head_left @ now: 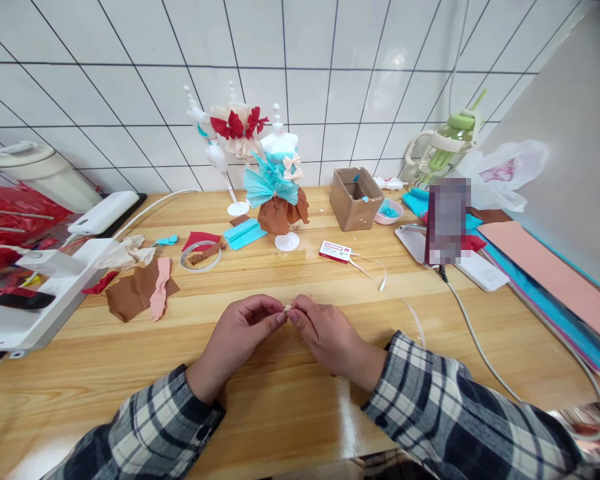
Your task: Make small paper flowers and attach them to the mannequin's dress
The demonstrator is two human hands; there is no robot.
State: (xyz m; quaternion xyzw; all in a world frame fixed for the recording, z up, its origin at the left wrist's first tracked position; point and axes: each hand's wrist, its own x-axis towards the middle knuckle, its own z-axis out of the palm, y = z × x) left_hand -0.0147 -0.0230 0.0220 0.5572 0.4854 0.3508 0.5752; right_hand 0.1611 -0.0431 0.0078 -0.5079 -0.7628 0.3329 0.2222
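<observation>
My left hand (245, 330) and my right hand (327, 333) meet above the middle of the wooden table (280, 427). Between the thumbs and forefingers of both is a small cream-coloured scrap (287, 309), perhaps crepe paper; most of it is hidden by the fingertips. Beyond the hands stands a small white dress form (279, 143) wearing a turquoise and brown crepe paper dress (273, 183) with cream bows (293, 170). A red and white packet (335, 252) with thin white strips lies just past my right hand.
Crepe paper pieces (130, 293) and a roll of tape (200, 267) lie at the left, near a power strip (55, 300). Two more dress forms (215, 157) stand behind. A cardboard box (356, 203), a phone on a stand (447, 220) and its cable (473, 340) occupy the right.
</observation>
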